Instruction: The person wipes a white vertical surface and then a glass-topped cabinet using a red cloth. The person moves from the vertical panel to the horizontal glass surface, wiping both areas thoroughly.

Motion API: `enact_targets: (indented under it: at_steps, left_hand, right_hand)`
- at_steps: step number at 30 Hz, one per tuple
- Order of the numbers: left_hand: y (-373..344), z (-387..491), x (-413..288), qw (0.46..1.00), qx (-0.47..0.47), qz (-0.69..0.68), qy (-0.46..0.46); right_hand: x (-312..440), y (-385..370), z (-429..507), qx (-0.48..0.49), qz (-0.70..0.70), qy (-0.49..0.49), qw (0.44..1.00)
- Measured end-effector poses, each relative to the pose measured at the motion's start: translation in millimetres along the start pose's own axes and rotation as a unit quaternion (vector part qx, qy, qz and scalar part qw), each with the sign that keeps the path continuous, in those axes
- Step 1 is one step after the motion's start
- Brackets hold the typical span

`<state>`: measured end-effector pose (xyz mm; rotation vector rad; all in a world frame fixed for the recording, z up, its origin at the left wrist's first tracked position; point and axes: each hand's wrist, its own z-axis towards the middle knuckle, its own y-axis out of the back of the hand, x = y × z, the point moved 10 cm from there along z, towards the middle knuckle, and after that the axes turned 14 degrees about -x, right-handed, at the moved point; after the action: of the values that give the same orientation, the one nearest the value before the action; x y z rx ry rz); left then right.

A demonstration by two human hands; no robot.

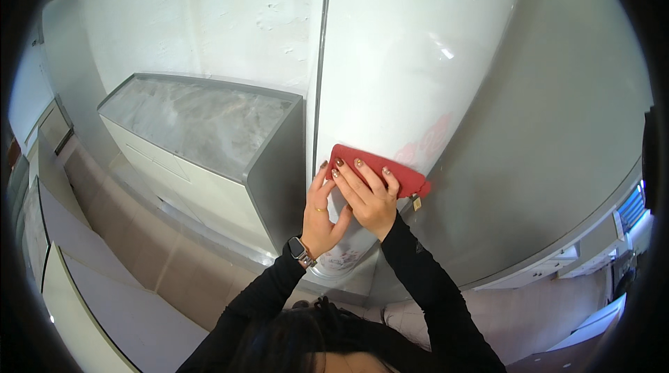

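A folded red cloth lies against the glossy white front of a tall appliance. My right hand presses the cloth to that surface, its fingers laid flat across it. Beside it, my left hand has its fingertips at the cloth's left edge, thumb near the right hand. A smartwatch is on my left wrist, a ring on a finger. A small tag hangs from the cloth's lower right corner. Part of a pink floral print shows above the cloth.
Left of the appliance stands a low cabinet with a grey marbled top, against a white wall. A grey panel rises on the right. Light tiled floor runs along the left, beside further furniture.
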<state>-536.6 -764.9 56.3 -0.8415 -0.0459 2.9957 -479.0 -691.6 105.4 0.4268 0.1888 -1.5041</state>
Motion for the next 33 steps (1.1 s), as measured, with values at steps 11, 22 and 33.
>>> enact_targets:
  at_steps: [11, 22, 33]
  left_hand:
    - [24.2, 4.9, 26.8, 0.998, 0.046, -0.036, 0.018]
    - [40.5, 27.3, 41.9, 0.998, 0.033, -0.051, 0.025]
    - [-0.3, 12.6, 59.5, 0.986, 0.155, -0.049, 0.041]
  right_hand:
    - [-64.1, 24.5, 122.1, -0.105, -0.172, -0.022, 0.979]
    - [-42.1, -3.2, 141.2, 0.083, -0.131, 0.147, 0.977]
    - [-3.0, -40.8, 128.7, 0.221, -0.109, 0.262, 0.933]
